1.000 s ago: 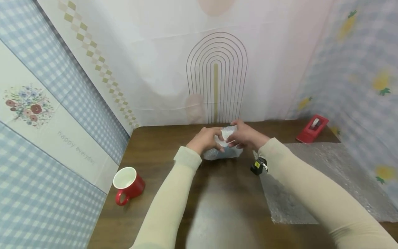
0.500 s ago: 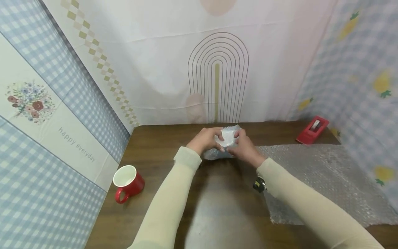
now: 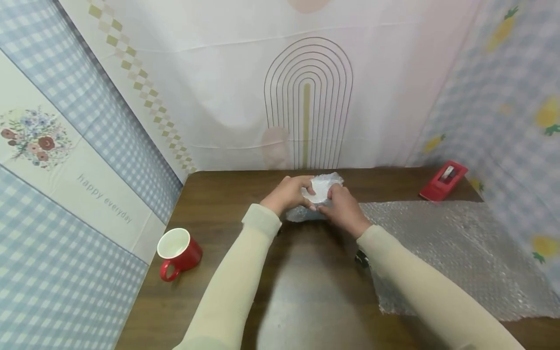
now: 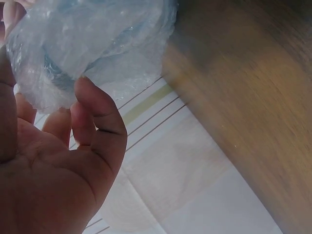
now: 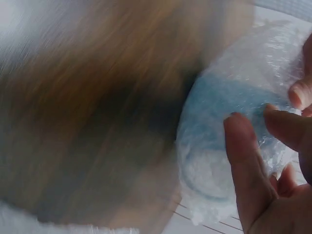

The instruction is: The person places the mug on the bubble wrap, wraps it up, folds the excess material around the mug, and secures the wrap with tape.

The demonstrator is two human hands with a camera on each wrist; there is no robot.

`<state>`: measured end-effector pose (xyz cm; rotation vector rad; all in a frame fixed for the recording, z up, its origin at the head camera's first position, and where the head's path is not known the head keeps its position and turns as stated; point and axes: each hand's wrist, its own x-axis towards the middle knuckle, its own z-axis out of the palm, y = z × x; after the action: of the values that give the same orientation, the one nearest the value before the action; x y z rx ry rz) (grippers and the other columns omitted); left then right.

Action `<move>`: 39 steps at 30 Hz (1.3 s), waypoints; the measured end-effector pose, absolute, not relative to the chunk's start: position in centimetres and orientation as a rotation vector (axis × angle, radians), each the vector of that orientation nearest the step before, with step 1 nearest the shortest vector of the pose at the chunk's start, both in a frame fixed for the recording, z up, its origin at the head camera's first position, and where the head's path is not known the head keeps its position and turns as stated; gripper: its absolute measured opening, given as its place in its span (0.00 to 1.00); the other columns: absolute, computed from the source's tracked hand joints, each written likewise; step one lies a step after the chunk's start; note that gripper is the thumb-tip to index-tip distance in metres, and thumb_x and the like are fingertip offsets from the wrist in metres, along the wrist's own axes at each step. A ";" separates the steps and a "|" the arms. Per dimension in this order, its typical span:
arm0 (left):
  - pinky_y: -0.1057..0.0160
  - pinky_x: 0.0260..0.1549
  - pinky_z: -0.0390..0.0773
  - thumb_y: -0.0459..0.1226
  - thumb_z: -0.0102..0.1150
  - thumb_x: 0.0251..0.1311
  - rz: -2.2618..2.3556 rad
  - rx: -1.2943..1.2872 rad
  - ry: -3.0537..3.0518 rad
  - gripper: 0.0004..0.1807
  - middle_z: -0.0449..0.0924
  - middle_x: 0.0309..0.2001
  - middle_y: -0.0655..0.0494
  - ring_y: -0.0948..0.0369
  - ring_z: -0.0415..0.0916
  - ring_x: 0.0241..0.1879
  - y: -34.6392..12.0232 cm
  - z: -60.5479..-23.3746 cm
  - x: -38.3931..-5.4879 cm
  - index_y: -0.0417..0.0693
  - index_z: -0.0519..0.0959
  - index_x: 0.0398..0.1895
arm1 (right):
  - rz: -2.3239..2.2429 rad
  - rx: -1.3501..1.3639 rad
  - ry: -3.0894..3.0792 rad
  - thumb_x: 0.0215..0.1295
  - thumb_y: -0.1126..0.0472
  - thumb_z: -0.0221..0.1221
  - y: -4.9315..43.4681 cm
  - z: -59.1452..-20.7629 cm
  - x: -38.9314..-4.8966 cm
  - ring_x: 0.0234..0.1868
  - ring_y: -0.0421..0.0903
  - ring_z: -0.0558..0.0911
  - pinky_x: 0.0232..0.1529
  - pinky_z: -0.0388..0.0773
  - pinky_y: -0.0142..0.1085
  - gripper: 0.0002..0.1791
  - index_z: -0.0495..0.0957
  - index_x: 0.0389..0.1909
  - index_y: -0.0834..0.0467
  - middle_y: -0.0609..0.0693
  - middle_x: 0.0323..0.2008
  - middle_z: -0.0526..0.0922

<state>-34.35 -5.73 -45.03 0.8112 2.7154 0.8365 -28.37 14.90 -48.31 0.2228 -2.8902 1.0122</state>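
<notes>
- Presently, a bubble-wrapped bundle is held between both hands near the far edge of the table; something bluish is seen through the film, though it cannot be made out.
- Its left side is grasped by the bent fingers and thumb of the left hand; its right side is pinched by the right hand.
- Loose wrap appears to be being gathered in; this is best done with one side pinned by the left hand while the flap is drawn taut and tucked by the right.
- Light, even pressure is advised, as bubbles are easily burst.
- The spare bubble-wrap sheet should not be dragged by the right sleeve, by which it is partly covered.
</notes>
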 end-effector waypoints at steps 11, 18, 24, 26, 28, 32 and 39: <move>0.41 0.92 0.58 0.44 0.88 0.57 0.853 0.743 2.717 0.18 0.69 0.88 0.60 0.37 0.60 0.88 -6.9 -46.2 -33.9 0.52 0.89 0.45 | 0.772 0.235 -2.910 0.62 0.65 0.81 12.7 -50.3 -28.2 0.50 0.74 0.89 0.49 0.91 0.65 0.33 0.68 0.56 0.66 0.73 0.57 0.80; 0.47 0.79 0.74 0.45 0.87 0.58 0.807 0.774 2.772 0.19 0.66 0.90 0.60 0.44 0.71 0.75 -6.4 -46.5 -34.1 0.51 0.89 0.48 | 0.798 0.273 -2.922 0.59 0.61 0.85 13.6 -50.4 -28.8 0.48 0.69 0.88 0.46 0.89 0.61 0.36 0.67 0.53 0.65 0.70 0.54 0.79; 0.49 0.70 0.81 0.47 0.84 0.61 0.740 0.848 2.847 0.21 0.64 0.91 0.54 0.46 0.75 0.66 -6.6 -46.7 -34.5 0.52 0.91 0.55 | 0.832 0.322 -3.024 0.63 0.53 0.84 16.6 -49.3 -28.8 0.45 0.57 0.84 0.44 0.85 0.54 0.34 0.72 0.56 0.64 0.66 0.53 0.82; 0.49 0.71 0.80 0.47 0.84 0.62 0.728 0.853 2.882 0.23 0.68 0.89 0.53 0.45 0.77 0.68 -6.9 -46.7 -34.6 0.51 0.89 0.56 | 0.817 0.310 -3.069 0.68 0.52 0.80 18.1 -49.3 -29.0 0.48 0.59 0.86 0.49 0.87 0.56 0.32 0.75 0.58 0.65 0.67 0.54 0.85; 0.47 0.69 0.80 0.46 0.84 0.61 0.742 0.829 2.900 0.26 0.80 0.80 0.48 0.44 0.77 0.70 -7.3 -46.8 -34.7 0.50 0.84 0.59 | 0.796 0.298 -3.083 0.72 0.49 0.77 20.1 -50.3 -29.4 0.48 0.60 0.87 0.51 0.87 0.58 0.30 0.76 0.59 0.66 0.68 0.53 0.86; 0.45 0.64 0.82 0.46 0.85 0.63 0.759 0.762 2.883 0.33 0.91 0.54 0.46 0.43 0.75 0.71 -8.0 -46.7 -34.9 0.51 0.72 0.61 | 0.759 0.179 -3.133 0.71 0.48 0.73 24.4 -51.8 -29.6 0.47 0.63 0.87 0.48 0.85 0.60 0.29 0.78 0.56 0.68 0.70 0.51 0.86; 0.38 0.71 0.81 0.57 0.85 0.62 0.673 0.691 2.910 0.47 0.82 0.75 0.48 0.43 0.73 0.73 -7.4 -46.1 -35.2 0.55 0.70 0.78 | 0.645 -0.070 -3.359 0.69 0.51 0.74 30.2 -49.0 -28.0 0.46 0.65 0.87 0.47 0.86 0.61 0.30 0.79 0.54 0.74 0.69 0.46 0.87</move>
<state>-35.22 -7.36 -46.12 0.6905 2.9099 0.6725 -27.97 30.24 -48.98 -0.0699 -3.3586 0.6449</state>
